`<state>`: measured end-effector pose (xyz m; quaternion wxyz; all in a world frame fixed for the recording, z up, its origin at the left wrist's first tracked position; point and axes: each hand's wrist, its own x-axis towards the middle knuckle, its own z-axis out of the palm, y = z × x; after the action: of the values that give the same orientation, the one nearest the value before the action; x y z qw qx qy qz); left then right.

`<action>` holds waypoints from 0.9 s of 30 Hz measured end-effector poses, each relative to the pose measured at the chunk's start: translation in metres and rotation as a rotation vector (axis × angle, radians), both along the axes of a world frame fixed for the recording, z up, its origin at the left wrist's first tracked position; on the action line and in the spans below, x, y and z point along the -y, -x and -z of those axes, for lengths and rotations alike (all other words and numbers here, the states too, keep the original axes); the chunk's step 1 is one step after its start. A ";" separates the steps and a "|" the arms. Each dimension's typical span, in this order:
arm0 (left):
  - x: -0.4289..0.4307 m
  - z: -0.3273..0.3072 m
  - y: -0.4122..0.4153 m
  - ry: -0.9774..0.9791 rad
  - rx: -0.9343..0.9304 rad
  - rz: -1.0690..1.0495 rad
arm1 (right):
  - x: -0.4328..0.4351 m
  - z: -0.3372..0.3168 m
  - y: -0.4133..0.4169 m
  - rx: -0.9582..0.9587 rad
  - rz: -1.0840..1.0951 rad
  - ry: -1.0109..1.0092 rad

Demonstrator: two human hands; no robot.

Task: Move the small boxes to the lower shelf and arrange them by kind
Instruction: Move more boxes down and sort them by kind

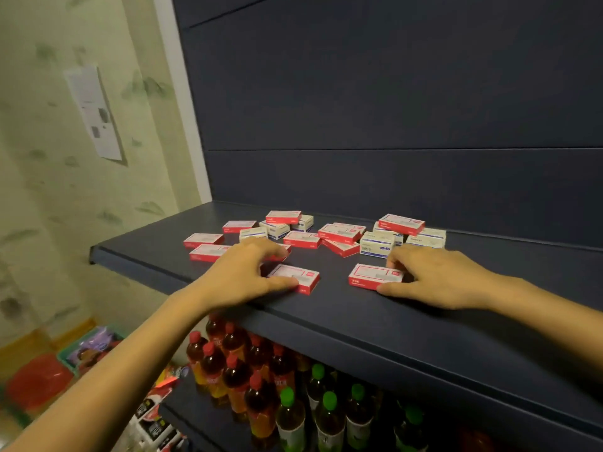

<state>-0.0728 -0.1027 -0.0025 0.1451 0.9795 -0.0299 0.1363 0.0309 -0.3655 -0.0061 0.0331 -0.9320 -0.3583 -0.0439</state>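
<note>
Several small boxes lie scattered on a dark blue shelf (408, 308), some red and white, some cream with blue print (377, 243). Two red boxes sit apart near the front edge. My left hand (243, 275) grips the left red box (298, 277) with thumb at its front and fingers at its back. My right hand (434, 275) grips the right red box (372, 276) the same way, from its right end. Both boxes rest flat on the shelf.
Below this shelf, a lower shelf (192, 406) holds bottles with red caps (235, 370) and green caps (321, 409). A wallpapered wall with a paper sheet (94, 112) stands at the left. A red bowl (39, 380) and a green basket (91, 350) sit on the floor.
</note>
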 end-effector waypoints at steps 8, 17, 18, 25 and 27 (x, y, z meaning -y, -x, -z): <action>-0.037 -0.006 -0.047 -0.063 -0.334 0.344 | 0.002 -0.013 0.027 0.043 0.221 -0.113; -0.033 -0.015 -0.068 -0.075 -0.235 0.590 | 0.039 -0.007 0.074 0.091 0.430 -0.285; -0.026 -0.019 -0.070 -0.066 -0.201 0.601 | 0.044 -0.006 0.080 0.098 0.453 -0.288; 0.059 -0.031 -0.069 0.035 0.070 0.747 | 0.093 -0.002 0.120 0.144 0.607 -0.278; 0.089 -0.031 -0.066 0.007 0.108 0.788 | 0.112 -0.002 0.134 0.154 0.646 -0.280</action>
<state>-0.0064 -0.1917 0.0281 0.1878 0.8839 -0.4108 0.1214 -0.1029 -0.4772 -0.0040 0.1177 -0.9775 -0.0371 -0.1710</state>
